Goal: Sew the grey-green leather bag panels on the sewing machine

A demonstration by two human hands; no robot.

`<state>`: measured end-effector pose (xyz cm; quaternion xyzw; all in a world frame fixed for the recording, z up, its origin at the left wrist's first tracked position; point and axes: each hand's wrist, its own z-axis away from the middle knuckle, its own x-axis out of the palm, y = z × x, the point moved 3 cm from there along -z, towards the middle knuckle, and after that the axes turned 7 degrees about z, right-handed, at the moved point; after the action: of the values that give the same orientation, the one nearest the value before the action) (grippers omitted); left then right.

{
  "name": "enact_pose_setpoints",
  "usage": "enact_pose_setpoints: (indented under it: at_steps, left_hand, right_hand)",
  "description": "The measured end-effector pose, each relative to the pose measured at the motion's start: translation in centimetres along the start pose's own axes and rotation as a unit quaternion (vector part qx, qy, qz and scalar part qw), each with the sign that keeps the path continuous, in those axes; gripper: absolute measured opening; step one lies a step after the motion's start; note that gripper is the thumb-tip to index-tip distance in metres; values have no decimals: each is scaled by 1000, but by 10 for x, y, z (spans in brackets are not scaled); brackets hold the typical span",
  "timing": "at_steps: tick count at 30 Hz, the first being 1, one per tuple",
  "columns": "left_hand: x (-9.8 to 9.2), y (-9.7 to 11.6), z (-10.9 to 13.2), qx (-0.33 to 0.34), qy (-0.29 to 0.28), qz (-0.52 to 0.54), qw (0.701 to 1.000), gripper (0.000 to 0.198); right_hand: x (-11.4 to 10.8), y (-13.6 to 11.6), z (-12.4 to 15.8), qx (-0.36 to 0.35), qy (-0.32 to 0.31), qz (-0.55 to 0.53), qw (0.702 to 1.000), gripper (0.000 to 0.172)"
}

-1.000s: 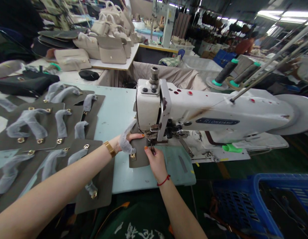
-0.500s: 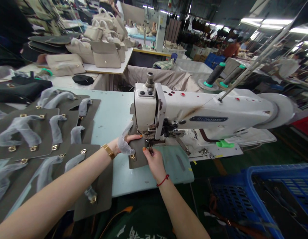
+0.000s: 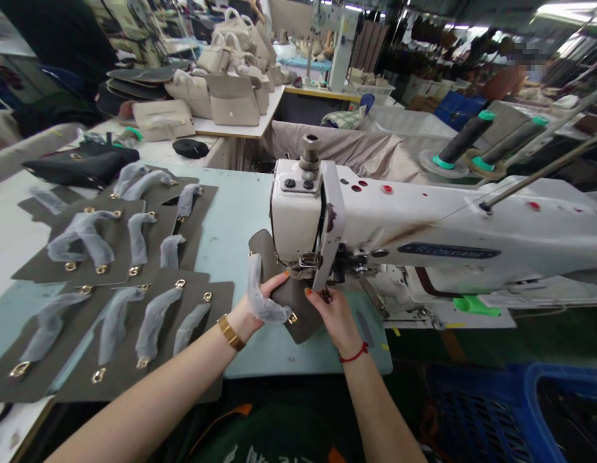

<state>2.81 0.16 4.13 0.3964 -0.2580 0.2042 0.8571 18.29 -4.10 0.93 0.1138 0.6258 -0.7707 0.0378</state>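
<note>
A grey-brown bag panel lies at a slant under the head of the white sewing machine. Its handle, wrapped in whitish film, arches over my left hand, and gold-coloured hardware shows at one end. The left thumb presses on the panel's face; the other fingers are largely hidden. At the panel's right side, close to the needle area, my right hand is closed around a small dark metal tool, mostly covered by the fingers. The machine head hides part of the panel.
More panels with wrapped handles overlap on the left of the light-blue tabletop. Dark thread cones stand behind the machine. A blue crate is at lower right. Beige bags fill a table behind.
The panel has turned under the machine head, its lower end swinging toward the right, with both hands following. The camera view has also shifted, placing the machine farther right.
</note>
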Motion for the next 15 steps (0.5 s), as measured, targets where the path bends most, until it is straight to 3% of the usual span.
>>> enact_pose_setpoints:
  at_steps: [5,15]
  left_hand:
    - [4,-11,6,41,40,41,998,34]
    - [-4,-18,3,50,39,49,997,41]
  right_hand:
    - [-11,-6,-6,-1,-7,15,1000,34]
    - [-18,-16,-8,-41,-29,78,996,37]
